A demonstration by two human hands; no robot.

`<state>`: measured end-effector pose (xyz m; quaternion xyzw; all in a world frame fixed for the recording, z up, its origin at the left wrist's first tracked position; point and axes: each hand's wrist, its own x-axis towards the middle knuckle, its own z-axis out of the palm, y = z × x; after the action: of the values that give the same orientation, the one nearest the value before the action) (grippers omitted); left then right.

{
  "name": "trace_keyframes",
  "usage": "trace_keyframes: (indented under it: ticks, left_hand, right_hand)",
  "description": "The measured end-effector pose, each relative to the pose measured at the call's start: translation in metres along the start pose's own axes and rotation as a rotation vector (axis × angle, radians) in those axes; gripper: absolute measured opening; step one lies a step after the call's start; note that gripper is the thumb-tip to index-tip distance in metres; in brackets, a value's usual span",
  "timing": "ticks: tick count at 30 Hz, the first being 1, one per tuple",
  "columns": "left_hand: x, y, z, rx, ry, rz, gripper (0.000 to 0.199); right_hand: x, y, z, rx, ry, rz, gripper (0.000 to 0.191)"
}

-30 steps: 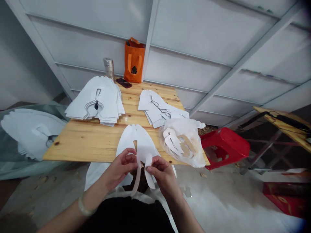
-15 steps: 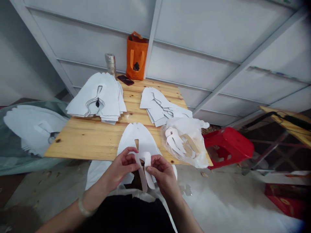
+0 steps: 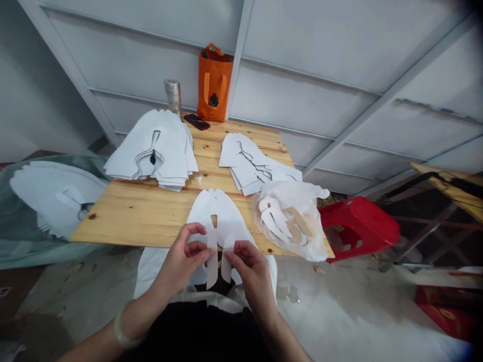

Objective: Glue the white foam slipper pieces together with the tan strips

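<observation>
My left hand (image 3: pixel 186 264) pinches one leg of a thin white U-shaped piece (image 3: pixel 212 271), its fingers closed on the strip. My right hand (image 3: pixel 252 266) grips the other leg between thumb and fingers. Both legs point down toward me; the upper part blends into the white sheet behind, so its outline is hard to make out. That white dome-shaped sheet (image 3: pixel 198 207), with a narrow slot, lies at the table's near edge and partly overhangs it. Just to the right, a clear plastic bag (image 3: pixel 319 221) holds several white and tan curved cut pieces (image 3: pixel 273 217).
On the wooden table (image 3: pixel 124 211) lie a thick stack of slotted white sheets (image 3: pixel 171 138) and a smaller stack (image 3: pixel 232 151). Behind them are a metal flask (image 3: pixel 173 98), a phone (image 3: pixel 196 121) and an orange bag (image 3: pixel 214 83). A red stool (image 3: pixel 358 226) stands right; more sheets (image 3: pixel 56 193) lie left.
The U-shaped piece has moved up and away from me, in front of the slotted sheet, both hands still holding its legs. My left fingers have spread slightly. The view has shifted a little.
</observation>
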<state>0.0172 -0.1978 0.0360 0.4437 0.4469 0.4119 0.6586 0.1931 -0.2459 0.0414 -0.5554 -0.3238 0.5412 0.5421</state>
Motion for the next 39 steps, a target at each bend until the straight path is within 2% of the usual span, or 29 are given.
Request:
trace_keyframes:
  ticks: [4, 7, 9, 12, 14, 19, 28, 39]
  left_hand:
    - [0.007, -0.005, -0.002, 0.076, 0.065, 0.094, 0.044]
    - [0.019, -0.008, -0.003, 0.170, 0.093, 0.204, 0.034]
    - [0.030, -0.008, -0.005, 0.258, 0.092, 0.272, 0.025]
    - [0.047, -0.008, -0.010, 0.347, 0.092, 0.306, 0.022]
    - [0.058, -0.009, -0.013, 0.386, 0.108, 0.317, 0.023]
    - [0.077, -0.019, -0.020, 0.562, 0.129, 0.388, 0.023]
    - [0.080, -0.027, -0.024, 0.741, 0.135, 0.513, 0.020]
    - [0.079, -0.029, -0.021, 0.871, 0.155, 0.603, 0.023]
  right_hand:
    - [0.012, 0.006, 0.000, -0.087, 0.090, -0.026, 0.027]
    - [0.029, 0.008, 0.001, -0.145, 0.126, -0.128, 0.036]
    - [0.043, 0.007, 0.002, -0.222, 0.104, -0.208, 0.035]
    - [0.065, 0.006, 0.002, -0.335, 0.020, -0.237, 0.020]
    - [0.079, 0.008, 0.002, -0.382, -0.007, -0.219, 0.023]
    - [0.101, 0.018, 0.001, -0.465, 0.017, -0.245, 0.032]
    - [0.103, 0.029, -0.003, -0.569, 0.013, -0.353, 0.027]
    - [0.098, 0.027, -0.003, -0.588, -0.029, -0.364, 0.026]
